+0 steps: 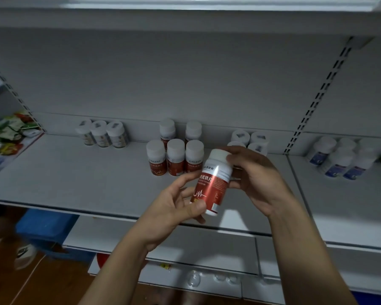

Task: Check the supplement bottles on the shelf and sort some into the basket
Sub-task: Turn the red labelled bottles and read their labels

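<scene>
Both hands, left (pixel 174 205) and right (pixel 254 175), hold a tilted red-labelled bottle (pixel 212 183) before the shelf (pixel 75 172).

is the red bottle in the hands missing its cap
No, the red-labelled bottle, held tilted between the left hand and right hand, has its white cap on.

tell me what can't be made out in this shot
Head view only:
- Held bottle: label partly covered by left hand and glare; small print too blurred.
- Right hand hides bottles behind it.
- Blue-label bottles: text too blurred.
- Basket: the blue shape below is too blurred to confirm.
</scene>
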Motion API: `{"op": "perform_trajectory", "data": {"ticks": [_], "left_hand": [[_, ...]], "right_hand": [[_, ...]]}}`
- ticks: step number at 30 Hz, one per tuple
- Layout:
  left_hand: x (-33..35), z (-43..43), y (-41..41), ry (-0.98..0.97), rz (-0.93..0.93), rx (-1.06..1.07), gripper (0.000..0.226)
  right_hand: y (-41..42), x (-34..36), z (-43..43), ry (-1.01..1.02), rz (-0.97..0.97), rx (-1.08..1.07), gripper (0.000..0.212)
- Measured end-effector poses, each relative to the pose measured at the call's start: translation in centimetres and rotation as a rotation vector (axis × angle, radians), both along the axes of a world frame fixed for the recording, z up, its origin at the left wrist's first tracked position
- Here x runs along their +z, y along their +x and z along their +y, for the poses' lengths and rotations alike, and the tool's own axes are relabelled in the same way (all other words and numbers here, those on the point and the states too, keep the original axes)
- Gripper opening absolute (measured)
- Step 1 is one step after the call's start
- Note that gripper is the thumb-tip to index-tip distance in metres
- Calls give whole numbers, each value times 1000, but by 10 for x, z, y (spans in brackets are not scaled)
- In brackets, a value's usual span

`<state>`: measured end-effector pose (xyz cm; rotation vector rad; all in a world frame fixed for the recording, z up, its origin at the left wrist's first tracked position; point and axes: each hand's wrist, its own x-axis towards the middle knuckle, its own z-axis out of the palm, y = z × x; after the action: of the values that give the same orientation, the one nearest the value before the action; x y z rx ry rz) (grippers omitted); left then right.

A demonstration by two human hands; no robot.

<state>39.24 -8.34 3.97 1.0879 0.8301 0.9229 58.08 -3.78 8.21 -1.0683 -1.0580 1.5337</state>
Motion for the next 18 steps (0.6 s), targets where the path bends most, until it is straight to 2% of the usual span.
{"op": "perform_trajectory", "data": {"ticks": [3,6,12,15,18], "left_hand": [[-2,3,1,20,24,9,95],[-1,3,1,95,106,84,93],[6,-2,6,270,400,267,85],[7,-5,6,283,457,249,76],[5,1,4,339,648,245,60]], "right_hand": [[2,0,2,-2,-19,1,22],[3,3,2,2,-70,6,17],[-1,4,1,40,-118,-25,12],[-2,3,1,48,-137,-27,15],[-3,1,1,79,-204,-3,23]]}}
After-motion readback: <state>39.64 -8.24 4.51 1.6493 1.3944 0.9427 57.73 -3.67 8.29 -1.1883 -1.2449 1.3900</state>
